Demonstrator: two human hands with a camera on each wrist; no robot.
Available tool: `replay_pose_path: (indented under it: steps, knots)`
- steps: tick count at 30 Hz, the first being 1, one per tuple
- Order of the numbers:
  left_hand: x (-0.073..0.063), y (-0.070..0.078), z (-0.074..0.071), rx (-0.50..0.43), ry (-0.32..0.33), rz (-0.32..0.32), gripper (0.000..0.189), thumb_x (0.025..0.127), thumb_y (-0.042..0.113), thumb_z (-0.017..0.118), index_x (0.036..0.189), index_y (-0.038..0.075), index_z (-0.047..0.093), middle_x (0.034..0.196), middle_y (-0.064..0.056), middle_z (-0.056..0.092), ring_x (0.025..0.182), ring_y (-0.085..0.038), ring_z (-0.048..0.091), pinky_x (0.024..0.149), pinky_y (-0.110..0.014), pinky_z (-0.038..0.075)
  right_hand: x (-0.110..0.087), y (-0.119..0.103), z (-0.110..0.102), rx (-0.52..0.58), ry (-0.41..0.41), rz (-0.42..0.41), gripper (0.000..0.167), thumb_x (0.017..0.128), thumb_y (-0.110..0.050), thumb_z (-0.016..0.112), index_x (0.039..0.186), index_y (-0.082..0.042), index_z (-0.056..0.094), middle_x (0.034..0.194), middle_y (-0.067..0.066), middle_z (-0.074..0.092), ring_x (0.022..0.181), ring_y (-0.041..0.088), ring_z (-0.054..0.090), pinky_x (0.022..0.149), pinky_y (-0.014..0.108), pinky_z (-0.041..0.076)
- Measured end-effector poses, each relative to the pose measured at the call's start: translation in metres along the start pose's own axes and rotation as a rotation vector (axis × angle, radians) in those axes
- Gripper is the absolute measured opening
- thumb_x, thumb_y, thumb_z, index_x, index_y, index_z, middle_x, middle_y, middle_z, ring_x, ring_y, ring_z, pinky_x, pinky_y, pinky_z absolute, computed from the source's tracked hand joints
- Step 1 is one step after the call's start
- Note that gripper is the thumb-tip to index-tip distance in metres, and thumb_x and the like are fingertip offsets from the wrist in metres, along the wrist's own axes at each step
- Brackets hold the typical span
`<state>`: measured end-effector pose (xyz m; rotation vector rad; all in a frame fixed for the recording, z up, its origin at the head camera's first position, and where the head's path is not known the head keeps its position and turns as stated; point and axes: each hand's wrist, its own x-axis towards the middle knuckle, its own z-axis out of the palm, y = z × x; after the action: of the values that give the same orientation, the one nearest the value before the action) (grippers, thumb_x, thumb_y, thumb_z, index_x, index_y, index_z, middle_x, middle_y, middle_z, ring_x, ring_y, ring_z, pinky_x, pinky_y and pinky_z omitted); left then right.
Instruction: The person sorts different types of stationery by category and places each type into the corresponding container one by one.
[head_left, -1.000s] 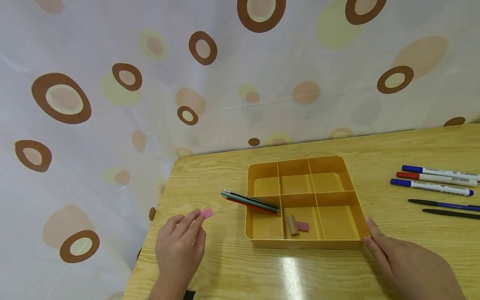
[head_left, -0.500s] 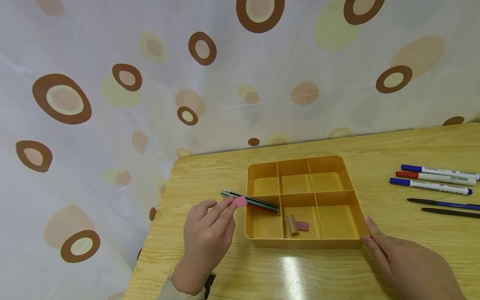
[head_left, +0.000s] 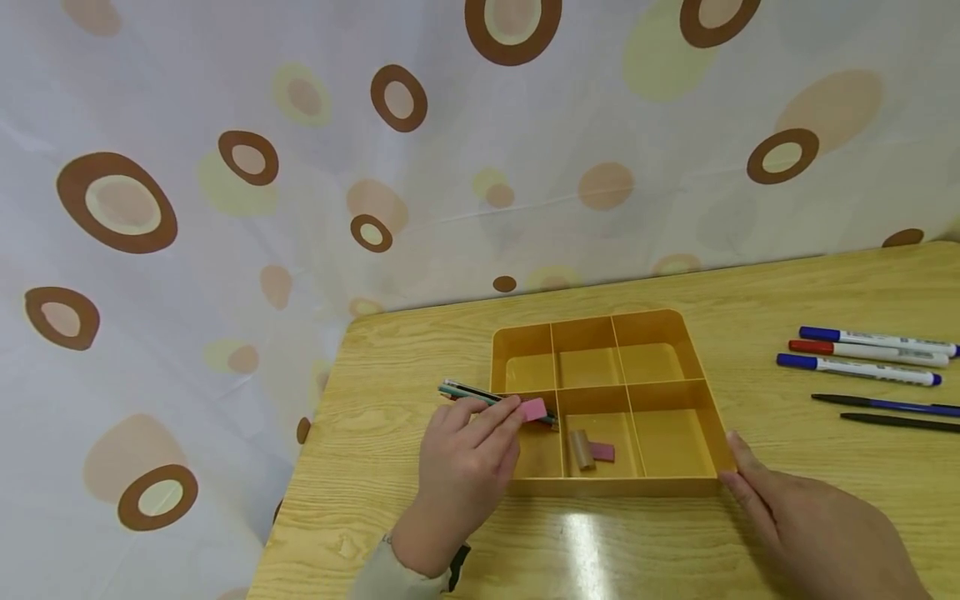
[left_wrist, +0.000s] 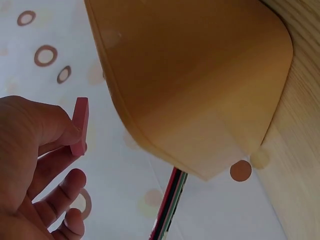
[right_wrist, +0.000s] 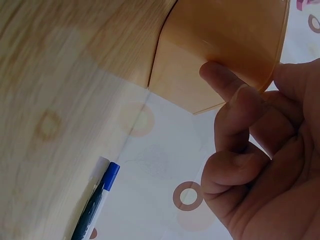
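My left hand (head_left: 469, 458) pinches a pink eraser (head_left: 534, 409) between thumb and fingers, over the front-left compartment of a yellow divided box (head_left: 611, 487). In the left wrist view the eraser (left_wrist: 80, 126) stands on edge in the pinch, with the other fingers loosely bent. Several pencils (head_left: 465, 390) lean out over the box's left wall from that same compartment. The front-middle compartment holds a brown, grooved block (head_left: 582, 450) and another pink eraser (head_left: 602, 452). At the box's front-right corner, my right hand (head_left: 817, 525) grips with thumb and index finger, other fingers curled below.
Right of the box lie two blue-capped markers (head_left: 858, 369) and a red-capped one (head_left: 870, 352). Two dark pens (head_left: 892, 406) lie nearer me. A patterned cloth (head_left: 435, 167) hangs along the back and left of the wooden table (head_left: 405, 350).
My left hand has carried the pink eraser rightward from the tabletop at the left to over the box. The right hand has stayed at the box corner.
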<state>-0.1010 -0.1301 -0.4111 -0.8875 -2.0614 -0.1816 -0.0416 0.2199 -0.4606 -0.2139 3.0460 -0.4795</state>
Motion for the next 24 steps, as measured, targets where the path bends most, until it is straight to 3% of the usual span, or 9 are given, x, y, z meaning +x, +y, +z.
replay_pose_path:
  steps: [4, 10, 14, 24]
  knots:
    - [0.004, 0.008, 0.012, -0.007, 0.018, 0.055, 0.025, 0.079, 0.005, 0.075, 0.1, 0.013, 0.085, 0.105, 0.002, 0.081, 0.085, -0.018, 0.07, 0.065, -0.029, 0.048, 0.0, 0.0, 0.0, 0.001, 0.006, -0.001, 0.062, 0.109, -0.042, 0.05, 0.153, 0.001, 0.045, 0.109, 0.028, 0.075, 0.086, 0.043, 0.074, 0.057, 0.051, 0.056]
    - [0.01, 0.022, 0.028, -0.029, 0.018, 0.099, 0.023, 0.079, 0.008, 0.079, 0.1, 0.015, 0.085, 0.103, 0.004, 0.081, 0.083, -0.014, 0.069, 0.067, -0.025, 0.05, -0.001, 0.0, 0.0, 0.006, 0.011, 0.0, 0.061, 0.109, -0.041, 0.051, 0.153, 0.001, 0.046, 0.104, 0.027, 0.076, 0.083, 0.042, 0.074, 0.055, 0.05, 0.056]
    - [0.015, 0.028, 0.034, -0.027, -0.017, 0.114, 0.018, 0.085, 0.015, 0.083, 0.103, 0.016, 0.085, 0.104, 0.005, 0.081, 0.084, -0.013, 0.069, 0.068, -0.024, 0.051, -0.001, 0.0, 0.0, 0.005, 0.012, 0.001, 0.061, 0.109, -0.041, 0.051, 0.153, 0.001, 0.046, 0.107, 0.027, 0.075, 0.086, 0.043, 0.074, 0.058, 0.051, 0.057]
    - [0.022, 0.035, 0.043, 0.022, -0.103, 0.117, 0.017, 0.092, 0.016, 0.076, 0.107, 0.018, 0.084, 0.11, 0.007, 0.08, 0.09, -0.013, 0.069, 0.072, -0.027, 0.05, -0.001, 0.001, 0.0, 0.0, 0.024, -0.004, 0.06, 0.109, -0.041, 0.052, 0.152, 0.001, 0.047, 0.106, 0.027, 0.076, 0.086, 0.043, 0.074, 0.059, 0.053, 0.057]
